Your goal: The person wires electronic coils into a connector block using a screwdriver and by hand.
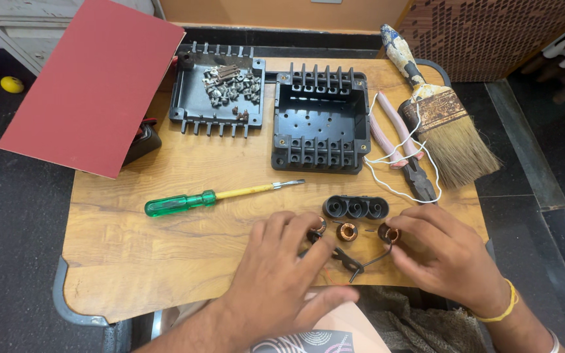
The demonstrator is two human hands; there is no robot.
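Three small copper coils (346,231) with dark metal leads lie in a row near the front edge of a wooden board (165,255). My left hand (281,261) rests on the leftmost coil, fingers curled over it. My right hand (439,252) pinches the rightmost coil (389,233) between thumb and fingers. A black three-hole holder (356,208) sits just behind the coils.
A green-handled screwdriver (210,196) lies left of the holder. Behind stand a black box base (320,119) and a lid (217,91) holding several screws. Pink-handled pliers (403,147), white wire and a paintbrush (439,111) lie right. A red sheet (93,85) overhangs the left.
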